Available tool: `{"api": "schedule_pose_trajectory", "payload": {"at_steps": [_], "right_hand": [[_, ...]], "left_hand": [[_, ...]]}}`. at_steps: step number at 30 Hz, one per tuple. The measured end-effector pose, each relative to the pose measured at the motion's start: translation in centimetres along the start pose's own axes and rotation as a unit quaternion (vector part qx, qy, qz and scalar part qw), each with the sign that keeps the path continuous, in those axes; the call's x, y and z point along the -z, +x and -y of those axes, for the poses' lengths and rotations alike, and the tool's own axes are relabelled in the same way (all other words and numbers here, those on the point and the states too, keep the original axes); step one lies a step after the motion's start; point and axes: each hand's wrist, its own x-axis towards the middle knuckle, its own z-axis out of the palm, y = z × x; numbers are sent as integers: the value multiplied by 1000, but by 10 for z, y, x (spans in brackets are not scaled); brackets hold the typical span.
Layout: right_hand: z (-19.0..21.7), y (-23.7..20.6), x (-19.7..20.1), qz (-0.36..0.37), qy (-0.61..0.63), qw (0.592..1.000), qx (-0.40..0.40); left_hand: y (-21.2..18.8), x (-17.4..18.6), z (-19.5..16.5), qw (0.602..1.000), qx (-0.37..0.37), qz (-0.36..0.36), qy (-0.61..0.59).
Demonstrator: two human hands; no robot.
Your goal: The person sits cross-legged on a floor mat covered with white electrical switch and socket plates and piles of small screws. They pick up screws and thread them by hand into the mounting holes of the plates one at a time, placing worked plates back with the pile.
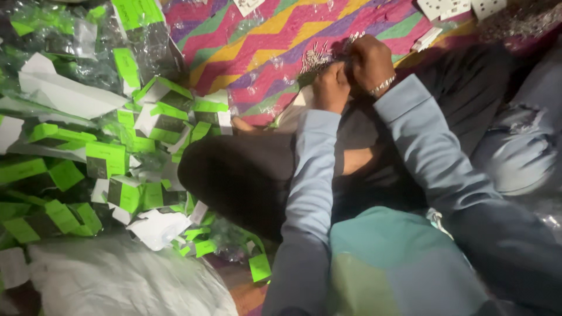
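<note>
— What do we have nearest us?

— Our own lap: a teal cushion (386, 263) at six o'clock, and both light-blue sleeves running up toward twelve. At eight to ten o'clock lies the heap of green-and-white cartons (117, 164), too tumbled to count, well over a dozen, some in clear bags.

— And the hands?

— Our left hand (329, 88) and right hand (370, 61) meet at about one o'clock, touching, fingers curled together on something small; we cannot tell what, or how tightly. A bracelet (381, 85) sits on the right wrist.

— The small parts?

— A loose pile of thin metal pins (316, 57) lies just beside the hands on the zigzag mat (257, 41), too fine to count.

— How far along?

— We judge it midway: many pins remain. Three white plates (453, 7) show farthest off, at one o'clock.
</note>
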Motion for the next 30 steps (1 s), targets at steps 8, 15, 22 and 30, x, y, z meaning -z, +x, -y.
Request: {"api": "schedule_pose_trajectory", "payload": {"at_steps": [8,15,22,30], "right_hand": [[-8,2,-4,39,88,986,-138],[-6,6,-1,100,69,983,-134],[4,1,4,69,155,980,-100],[-13,19,-4,2,-65,998,-5]], "left_hand": [[-1,0,5,1000,-5,0,-11],[-4,3,-2,999,18,-6,-35],[1,-3,10,997,82,-3,-13],[4,15,1,956,213,8,202]]}}
